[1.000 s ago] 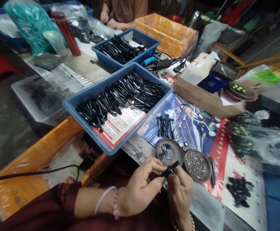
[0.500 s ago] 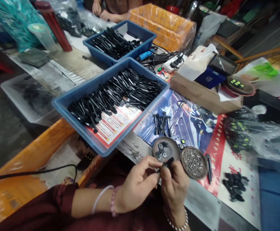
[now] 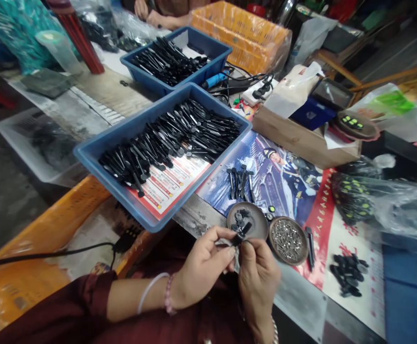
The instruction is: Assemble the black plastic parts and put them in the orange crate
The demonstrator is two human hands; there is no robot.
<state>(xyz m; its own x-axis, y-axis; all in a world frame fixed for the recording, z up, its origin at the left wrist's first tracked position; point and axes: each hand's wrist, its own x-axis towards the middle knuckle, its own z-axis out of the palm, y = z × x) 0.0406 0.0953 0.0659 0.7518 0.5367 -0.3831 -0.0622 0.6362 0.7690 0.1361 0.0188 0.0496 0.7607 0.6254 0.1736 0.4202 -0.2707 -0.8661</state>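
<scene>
My left hand (image 3: 201, 267) pinches a small black plastic part (image 3: 241, 234) between thumb and fingers, just over the near rim of a round dish (image 3: 248, 210) of black and grey round pieces. Close beside it, the fingers of my right hand (image 3: 258, 274) are closed by the part's lower end. What sits between those right fingertips is too small to make out. A second round dish (image 3: 287, 241), full of small silvery metal pieces, stands right of the first. Several slim black plastic pieces (image 3: 240, 182) lie behind the dishes.
A blue tray (image 3: 117, 188) holds many slim black pieces; another blue tray (image 3: 179, 81) stands behind it. More black parts (image 3: 348, 274) lie at right, near a blue bin (image 3: 409, 282). An orange crate (image 3: 240, 36) and another person's hands (image 3: 153, 16) are at the back.
My hands have come slightly apart at the fingertips. The black part, gripped at the right hand before, now stands out from my left fingers.
</scene>
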